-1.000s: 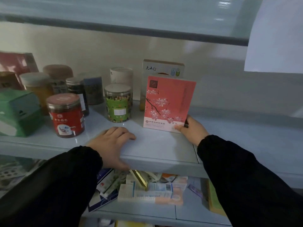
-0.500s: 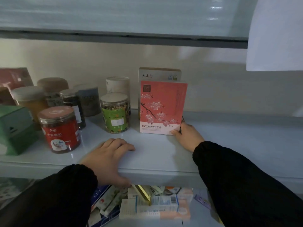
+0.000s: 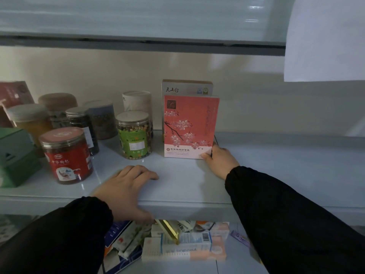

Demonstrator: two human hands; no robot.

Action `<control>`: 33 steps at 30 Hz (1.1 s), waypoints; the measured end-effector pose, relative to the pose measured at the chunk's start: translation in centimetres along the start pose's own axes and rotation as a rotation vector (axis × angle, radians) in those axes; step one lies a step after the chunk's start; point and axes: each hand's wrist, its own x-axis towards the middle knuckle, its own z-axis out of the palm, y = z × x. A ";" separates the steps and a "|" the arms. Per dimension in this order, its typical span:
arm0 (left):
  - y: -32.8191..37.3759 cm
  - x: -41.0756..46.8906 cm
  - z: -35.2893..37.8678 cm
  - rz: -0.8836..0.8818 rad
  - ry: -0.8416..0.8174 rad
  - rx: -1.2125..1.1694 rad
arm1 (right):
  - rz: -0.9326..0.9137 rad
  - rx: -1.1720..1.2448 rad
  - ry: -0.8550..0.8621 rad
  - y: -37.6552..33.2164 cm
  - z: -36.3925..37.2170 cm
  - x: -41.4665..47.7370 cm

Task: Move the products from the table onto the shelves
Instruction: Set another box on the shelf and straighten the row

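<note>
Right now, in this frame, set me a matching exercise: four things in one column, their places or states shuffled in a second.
1 pink box
2 red-label jar
3 left hand
4 green box

A far left of the shelf
B resting on the shelf's front edge
C upright, held at its lower right corner by the right hand
D between the green box and the green-label jar

Pairs: 1-C, 2-D, 3-B, 4-A

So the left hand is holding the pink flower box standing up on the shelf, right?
No, it's the right hand that holds the pink flower box standing up on the shelf, as the head view shows.
</note>
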 end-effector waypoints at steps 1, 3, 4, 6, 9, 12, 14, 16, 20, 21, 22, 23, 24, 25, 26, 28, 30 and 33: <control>0.0 0.0 0.0 -0.001 -0.004 -0.001 | 0.002 -0.006 0.002 0.0 0.0 0.0; 0.1 0.0 -0.1 -0.004 -0.003 -0.005 | 0.001 -0.012 0.001 0.0 0.1 0.1; 0.1 0.0 -0.1 -0.006 -0.002 -0.009 | 0.004 -0.015 -0.002 0.0 0.2 0.2; 0.1 0.0 -0.1 -0.010 -0.007 -0.008 | 0.014 -0.039 -0.010 0.0 0.2 0.3; 0.2 0.0 -0.2 -0.012 -0.010 -0.007 | 0.020 -0.068 -0.017 -0.1 0.3 0.4; 0.1 -0.1 -0.1 -0.016 -0.017 -0.007 | 0.017 -0.084 -0.022 -0.1 0.3 0.4; 0.0 0.0 -0.1 -0.016 -0.014 -0.009 | 0.020 -0.093 -0.023 -0.2 0.3 0.3; 0.0 0.0 0.0 -0.015 -0.013 -0.010 | 0.019 -0.095 -0.022 -0.3 0.3 0.2; 0.0 0.0 -0.1 -0.023 -0.013 -0.024 | 0.010 -0.104 -0.025 -0.4 0.2 0.0; 0.0 0.0 -0.1 -0.023 -0.017 -0.028 | 0.008 -0.102 -0.029 -0.4 0.2 0.0; 0.0 0.0 -0.1 -0.023 -0.020 -0.030 | 0.011 -0.109 -0.034 -0.4 0.2 -0.1; 0.0 -0.1 -0.1 -0.025 -0.020 -0.031 | 0.015 -0.129 -0.036 -0.4 0.2 -0.1; 0.1 -0.1 -0.1 -0.028 -0.019 -0.031 | 0.031 -0.169 -0.036 -0.4 0.2 -0.2; 0.2 -0.2 -0.2 -0.034 -0.022 -0.033 | 0.055 -0.225 -0.030 -0.4 0.2 -0.3; 0.2 -0.3 -0.2 -0.039 -0.027 -0.037 | 0.092 -0.278 -0.027 -0.4 0.2 -0.5; 0.3 -0.4 -0.3 -0.048 -0.036 -0.033 | 0.143 -0.340 -0.022 -0.5 0.1 -1.2; 0.3 -0.3 -0.3 -0.048 -0.033 -0.021 | 0.154 -0.348 -0.029 -0.6 0.0 -2.1; 0.3 -0.2 -0.4 -0.057 -0.051 -0.025 | 0.147 -0.352 -0.098 -0.8 -0.5 -3.8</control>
